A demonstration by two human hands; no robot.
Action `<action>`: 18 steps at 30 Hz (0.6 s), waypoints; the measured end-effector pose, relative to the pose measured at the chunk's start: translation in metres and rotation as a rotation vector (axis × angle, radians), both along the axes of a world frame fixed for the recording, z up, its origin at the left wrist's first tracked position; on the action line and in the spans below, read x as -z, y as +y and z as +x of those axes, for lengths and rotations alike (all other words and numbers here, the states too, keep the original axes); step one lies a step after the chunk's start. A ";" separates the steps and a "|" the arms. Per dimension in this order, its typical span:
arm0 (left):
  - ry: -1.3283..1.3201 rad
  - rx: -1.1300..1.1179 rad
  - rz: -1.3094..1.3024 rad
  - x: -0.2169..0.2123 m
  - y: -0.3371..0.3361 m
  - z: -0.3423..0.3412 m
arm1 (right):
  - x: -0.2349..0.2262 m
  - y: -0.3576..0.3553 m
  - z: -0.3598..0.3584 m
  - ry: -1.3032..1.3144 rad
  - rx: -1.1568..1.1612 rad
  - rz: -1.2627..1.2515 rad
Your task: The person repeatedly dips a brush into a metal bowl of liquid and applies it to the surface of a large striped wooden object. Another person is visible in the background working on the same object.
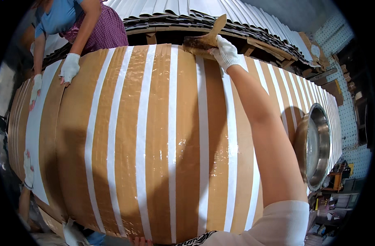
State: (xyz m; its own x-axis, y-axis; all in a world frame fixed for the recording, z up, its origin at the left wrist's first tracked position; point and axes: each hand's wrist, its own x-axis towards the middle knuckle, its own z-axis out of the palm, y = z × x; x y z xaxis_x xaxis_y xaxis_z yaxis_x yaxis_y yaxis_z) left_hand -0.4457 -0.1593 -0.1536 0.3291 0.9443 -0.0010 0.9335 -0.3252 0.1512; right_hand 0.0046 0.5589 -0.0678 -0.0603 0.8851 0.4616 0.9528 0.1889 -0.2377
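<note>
From where I stand, the brush [202, 41] is at the far edge of the brown sheets [156, 135], right of mid-span. The person's right hand [227, 52], in a white glove, grasps it; the fingers are closed about the base of the handle, and the handle points up and away. Exact contact between bristles and sheets cannot be made out.

The left hand [140, 241] is mostly cut off by the lower border. Only fingertips show, at the near edge of the sheets; whether they grip or lie loose, I cannot tell.

One container noted: a metal basin [325, 143], standing on the sheets at the right. Its interior looks pale and shiny (liquid or mere reflection, I cannot say). The right forearm hides part of the sheets left of it.

The sheets alternate with white strips [172, 135]; wet-looking gloss shows over the middle ones. Shadows darken several.

At far left, a co-worker in a blue top [61, 16], head out of view, has two gloved hands on the sheets. Further gloved hands at lower left belong to someone largely cropped. Items beyond the basin, lower right, are too small to identify.
</note>
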 end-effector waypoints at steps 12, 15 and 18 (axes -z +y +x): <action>-0.027 0.008 0.212 -0.003 0.006 0.018 | -0.018 -0.006 -0.079 0.077 -0.398 -0.249; -0.036 0.025 0.178 -0.009 0.006 0.015 | 0.000 0.017 -0.087 0.141 -0.241 -0.094; -0.041 0.015 0.147 -0.010 0.008 0.019 | -0.018 0.040 -0.111 0.001 -0.133 -0.020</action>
State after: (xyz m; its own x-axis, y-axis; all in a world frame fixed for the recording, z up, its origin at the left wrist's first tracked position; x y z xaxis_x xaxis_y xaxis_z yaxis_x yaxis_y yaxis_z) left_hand -0.4263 -0.1517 -0.1437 0.3403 0.9283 0.1502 0.9223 -0.3606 0.1389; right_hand -0.1068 0.5988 -0.0503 -0.1768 0.8783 0.4441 0.9195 0.3084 -0.2437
